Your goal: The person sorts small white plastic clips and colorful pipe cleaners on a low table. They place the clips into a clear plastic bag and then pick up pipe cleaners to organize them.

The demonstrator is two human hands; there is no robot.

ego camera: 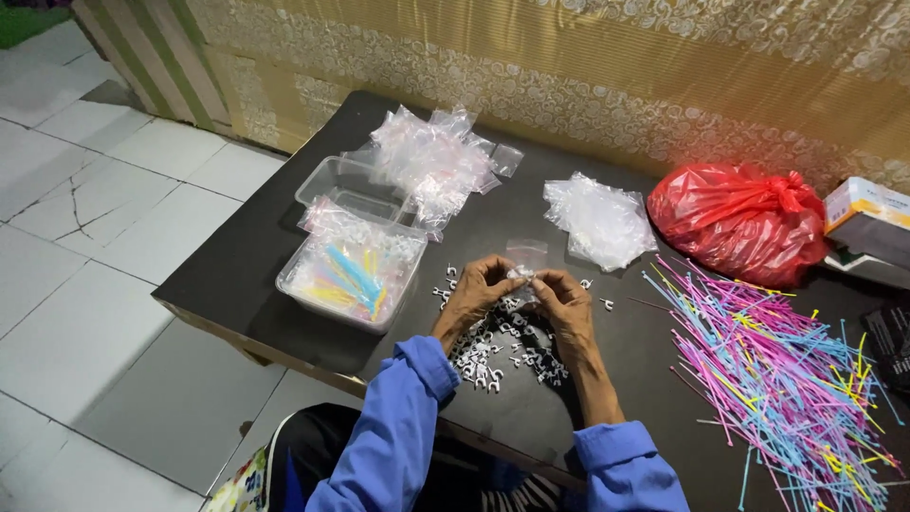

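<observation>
— Holding what, at this moment?

— Both hands meet over the middle of the dark worktop [284, 256], near its front edge. Left hand [477, 287] and right hand [561, 296] have fingertips pinched together on a small clear bag [525, 256], which stands up between them. Something small and white may be at the bag's mouth; too small to be sure.

— Under the hands?

— A scatter of small white clips [493, 346], spread from the wrists toward the front edge.

— Left side of the worktop?

— A clear plastic tub [313, 284] holding coloured ties in bags, near the left edge. Behind it a second, clear tub [332, 180], partly covered by a heap of small clear bags [431, 156] toward the back edge.

— Right side?

— A loose pile of pink, blue and yellow cable ties [777, 379] reaching the right front corner. A tied red plastic bag [739, 223] sits at the back right, a bundle of clear bags [597, 220] just beside it.
</observation>
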